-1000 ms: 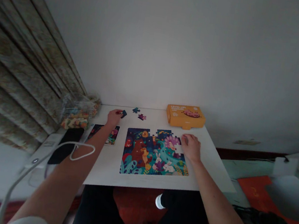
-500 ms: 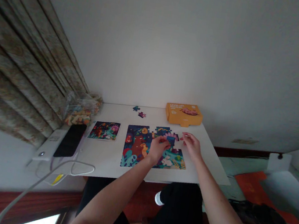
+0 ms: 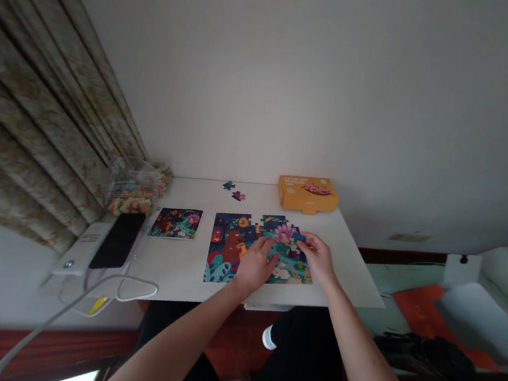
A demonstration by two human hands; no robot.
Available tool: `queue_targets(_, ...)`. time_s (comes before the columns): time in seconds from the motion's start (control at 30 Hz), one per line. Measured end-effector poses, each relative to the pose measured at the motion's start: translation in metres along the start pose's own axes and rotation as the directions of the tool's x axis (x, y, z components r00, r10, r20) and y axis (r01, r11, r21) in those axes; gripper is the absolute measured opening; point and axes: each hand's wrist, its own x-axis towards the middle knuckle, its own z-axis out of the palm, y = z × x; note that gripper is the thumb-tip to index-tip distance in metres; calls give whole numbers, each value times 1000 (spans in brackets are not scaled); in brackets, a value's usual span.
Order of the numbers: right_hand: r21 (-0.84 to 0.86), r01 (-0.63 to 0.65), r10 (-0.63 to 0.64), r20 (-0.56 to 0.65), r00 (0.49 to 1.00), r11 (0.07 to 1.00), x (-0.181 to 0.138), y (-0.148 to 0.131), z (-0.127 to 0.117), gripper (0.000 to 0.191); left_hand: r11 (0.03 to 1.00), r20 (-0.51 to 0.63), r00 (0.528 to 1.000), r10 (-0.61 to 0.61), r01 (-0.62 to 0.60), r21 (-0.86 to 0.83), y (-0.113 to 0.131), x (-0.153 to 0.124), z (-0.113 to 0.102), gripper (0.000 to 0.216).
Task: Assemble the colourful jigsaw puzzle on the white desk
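Note:
A colourful, partly assembled jigsaw puzzle [image 3: 232, 244] lies on the white table [image 3: 177, 268]. My left hand [image 3: 256, 266] rests on its middle with the fingers stretched out flat. My right hand [image 3: 316, 257] is at the puzzle's upper right part. Its fingertips pinch a small dark blue puzzle piece [image 3: 299, 238] down against the puzzle there. Two loose pieces [image 3: 233, 191] lie further back on the table.
An orange box [image 3: 307, 193] stands at the back right. A small picture card [image 3: 176, 222] lies left of the puzzle. Further left are a black phone [image 3: 118, 239] on a white device, a bag of colourful snacks [image 3: 135, 189], a white cable [image 3: 126, 289] and a curtain [image 3: 32, 121].
My left hand carried a dark blue piece from the back left of the table to the puzzle's upper right, then flattened on the puzzle. My right hand now has its fingertips on that piece.

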Motion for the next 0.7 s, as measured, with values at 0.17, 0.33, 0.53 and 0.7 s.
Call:
queue_targets(0.17,-45,36,-41,-109,993,998,48,19,-6,59,913,159,984,79,-135,384,-11,-21,-14,55)
queue_targets(0.33,-196,58,-49,49,998,979,89,36,9,48,901,169,984,60,-126,415,-10,-22,-10,54)
queue_targets(0.53,-500,144,-122,77,990,854,103,50,11,31,886,164,984,64,-132,444,-10,-23,-9,51)
queue_targets(0.7,-546,194,-163,104,981,815,104,52,8,29,882,169,984,61,-132,452,-9,-23,-10,51)
